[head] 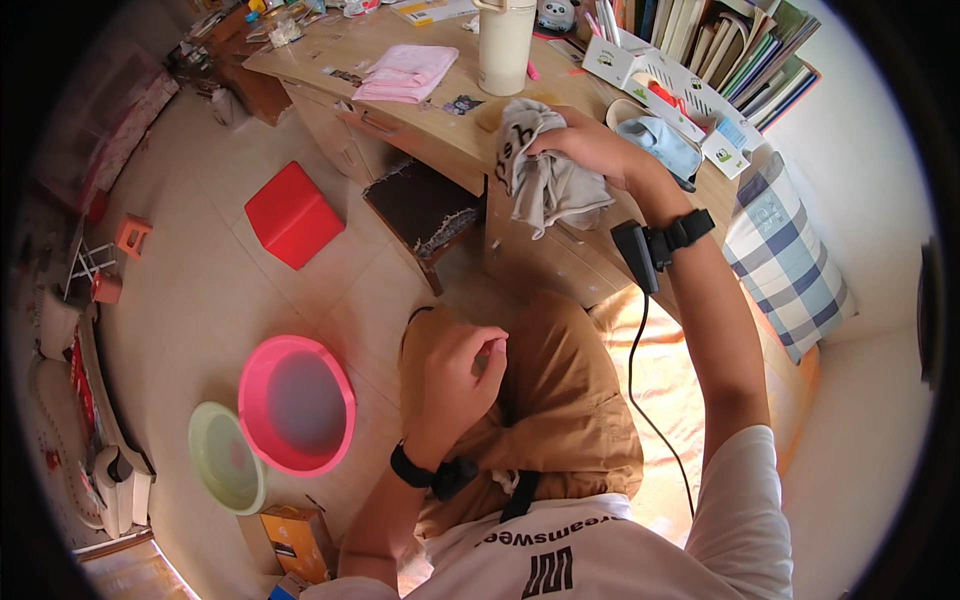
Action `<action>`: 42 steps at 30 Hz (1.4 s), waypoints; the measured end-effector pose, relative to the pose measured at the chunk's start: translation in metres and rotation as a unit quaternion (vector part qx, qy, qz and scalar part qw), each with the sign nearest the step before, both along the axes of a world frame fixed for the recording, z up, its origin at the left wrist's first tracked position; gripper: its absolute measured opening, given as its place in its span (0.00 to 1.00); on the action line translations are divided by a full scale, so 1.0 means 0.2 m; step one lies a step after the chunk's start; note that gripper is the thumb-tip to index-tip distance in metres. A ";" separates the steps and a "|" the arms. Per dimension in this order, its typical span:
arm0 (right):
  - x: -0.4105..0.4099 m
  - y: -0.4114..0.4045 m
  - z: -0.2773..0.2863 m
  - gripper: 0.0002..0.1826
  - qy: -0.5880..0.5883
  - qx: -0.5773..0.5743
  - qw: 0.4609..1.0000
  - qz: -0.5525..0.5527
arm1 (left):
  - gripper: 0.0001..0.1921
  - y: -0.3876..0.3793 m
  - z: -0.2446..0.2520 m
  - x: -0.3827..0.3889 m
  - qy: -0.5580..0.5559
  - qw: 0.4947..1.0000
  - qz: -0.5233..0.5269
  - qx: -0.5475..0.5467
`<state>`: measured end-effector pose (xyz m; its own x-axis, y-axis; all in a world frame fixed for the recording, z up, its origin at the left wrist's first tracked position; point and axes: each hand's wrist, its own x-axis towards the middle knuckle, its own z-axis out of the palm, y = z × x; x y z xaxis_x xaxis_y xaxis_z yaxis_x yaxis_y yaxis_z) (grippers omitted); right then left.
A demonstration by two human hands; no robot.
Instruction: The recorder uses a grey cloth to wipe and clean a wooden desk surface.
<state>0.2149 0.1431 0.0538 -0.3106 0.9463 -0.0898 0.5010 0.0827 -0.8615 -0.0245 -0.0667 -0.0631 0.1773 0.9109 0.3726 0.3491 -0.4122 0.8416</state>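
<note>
A crumpled light grey cloth [551, 184] with dark lettering is gripped in my right hand [592, 146] at the front edge of the wooden desk [442, 142]; part of it hangs over the edge. Over my lap, my left hand [465, 379] is empty, its fingers curled and the thumb near the index finger. A tall cream-coloured container [506, 52] stands on the desk just beyond the cloth. To its left lies a folded pink towel [409, 73]. A light blue cloth [660, 142] rests right of my right hand.
Books [727, 52] and a white desk organiser [652, 86] stand at the back right. Below the desk is a dark stool with a frayed seat [424, 199]. A red cube-shaped stool [295, 214], a pink basin [296, 405] and a green basin [225, 457] are on the floor at left.
</note>
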 end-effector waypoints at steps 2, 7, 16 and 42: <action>0.09 0.05 -0.06 0.30 0.003 0.052 0.998 -0.020 | 0.04 0.00 0.00 0.00 -0.005 1.000 -0.002 -0.001; 0.08 -0.19 -0.01 0.29 -0.086 0.193 0.974 -0.077 | 0.04 -0.01 -0.02 -0.04 -0.014 1.000 0.019 -0.020; -0.01 -0.34 -0.09 0.23 -0.379 0.362 0.851 -0.037 | 0.04 0.03 0.08 0.05 0.034 0.998 -0.046 0.014; -0.10 0.01 -0.20 0.20 -0.347 0.298 0.886 0.077 | 0.37 0.82 0.16 0.27 0.220 0.949 0.012 0.224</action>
<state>0.1946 0.1449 0.0128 -0.5060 0.8408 0.1922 0.8359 0.5330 -0.1312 0.0297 0.0968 -0.0316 0.3877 0.6835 0.6184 0.6399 -0.6825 0.3531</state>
